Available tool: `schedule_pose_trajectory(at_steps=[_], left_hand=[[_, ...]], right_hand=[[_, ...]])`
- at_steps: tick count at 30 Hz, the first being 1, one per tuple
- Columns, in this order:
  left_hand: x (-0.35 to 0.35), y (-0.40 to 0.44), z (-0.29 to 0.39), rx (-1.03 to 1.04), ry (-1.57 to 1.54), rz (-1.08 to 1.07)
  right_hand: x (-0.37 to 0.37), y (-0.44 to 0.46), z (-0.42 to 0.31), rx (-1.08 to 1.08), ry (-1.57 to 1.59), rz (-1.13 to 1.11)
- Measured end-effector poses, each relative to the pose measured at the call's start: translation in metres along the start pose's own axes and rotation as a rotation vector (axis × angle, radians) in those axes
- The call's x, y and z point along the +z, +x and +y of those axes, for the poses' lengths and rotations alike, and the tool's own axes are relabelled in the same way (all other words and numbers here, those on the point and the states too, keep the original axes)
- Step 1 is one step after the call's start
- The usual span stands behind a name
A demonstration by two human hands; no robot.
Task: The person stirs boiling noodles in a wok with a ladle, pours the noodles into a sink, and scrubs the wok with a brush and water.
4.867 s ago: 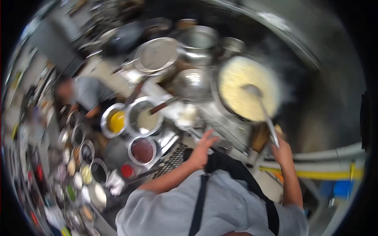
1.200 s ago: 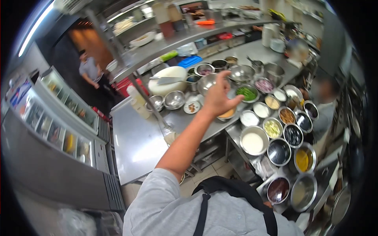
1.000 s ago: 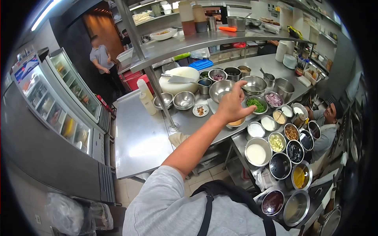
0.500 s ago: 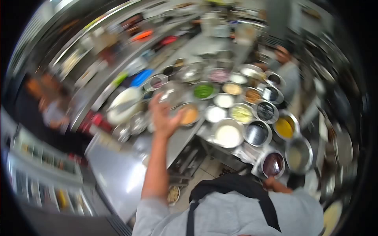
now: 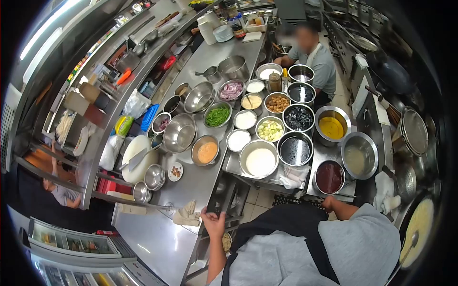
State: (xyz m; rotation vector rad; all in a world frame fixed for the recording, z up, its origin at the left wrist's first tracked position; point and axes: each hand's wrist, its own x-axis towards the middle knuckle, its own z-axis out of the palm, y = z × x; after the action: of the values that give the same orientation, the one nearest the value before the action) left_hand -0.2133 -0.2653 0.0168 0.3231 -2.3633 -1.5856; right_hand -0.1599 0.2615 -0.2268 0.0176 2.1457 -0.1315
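My left hand point(image 5: 213, 223) is open, fingers apart and nothing in them, just off the steel counter's edge beside a crumpled beige cloth point(image 5: 187, 213). My right hand point(image 5: 328, 204) hangs low by the other counter, just below a pot of dark red sauce point(image 5: 329, 177); its fingers are mostly hidden. Left of centre are a bowl of orange food point(image 5: 206, 151), a small white plate with brown bits point(image 5: 175, 172) and a large empty steel bowl point(image 5: 180, 133). A pot of white liquid point(image 5: 260, 161) and a pot of dark liquid point(image 5: 295, 148) stand between my hands.
Several containers crowd the right counter, including yellow liquid point(image 5: 331, 127) and chopped pale green pieces point(image 5: 269, 129). A knife point(image 5: 135, 158) lies on a round white board point(image 5: 137, 147). A co-worker point(image 5: 317, 59) is at the far side. Pans point(image 5: 416, 131) line the right.
My left hand has dropped from over the bowls to the counter's edge. My right hand stays low near the red sauce pot. The view has shifted and is sharper.
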Motion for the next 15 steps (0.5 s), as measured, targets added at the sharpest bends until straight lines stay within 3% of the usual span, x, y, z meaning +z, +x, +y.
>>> schedule_pose_trajectory(at_steps=[2, 3, 5, 8, 9, 12, 13, 15], left_hand=[[-0.004, -0.017, -0.02, -0.053, -0.057, 0.002], [-0.003, -0.018, -0.022, -0.055, -0.065, 0.007], [-0.006, -0.022, -0.016, -0.158, -0.144, 0.001], [-0.006, -0.008, 0.002, -0.078, -0.1, 0.04], [-0.005, -0.005, 0.011, -0.08, -0.102, 0.043], [0.0, 0.009, 0.037, -0.012, -0.158, 0.056], [0.002, 0.011, 0.042, -0.011, -0.21, 0.052], [0.006, 0.018, 0.055, -0.016, -0.256, 0.053]], right_hand=[[-0.056, -0.072, -0.028, 0.331, 0.649, -0.149], [-0.041, -0.044, -0.013, 0.334, 0.641, -0.144], [-0.012, 0.011, 0.018, -0.018, 0.141, -0.202], [-0.053, -0.005, 0.004, 0.054, 0.075, -0.221], [-0.009, 0.072, 0.029, -0.155, -0.199, -0.22], [-0.102, -0.046, -0.021, -0.291, -0.505, -0.159], [-0.094, -0.03, -0.018, -0.294, -0.504, -0.16], [-0.082, 0.002, -0.017, -0.022, -0.181, 0.013]])
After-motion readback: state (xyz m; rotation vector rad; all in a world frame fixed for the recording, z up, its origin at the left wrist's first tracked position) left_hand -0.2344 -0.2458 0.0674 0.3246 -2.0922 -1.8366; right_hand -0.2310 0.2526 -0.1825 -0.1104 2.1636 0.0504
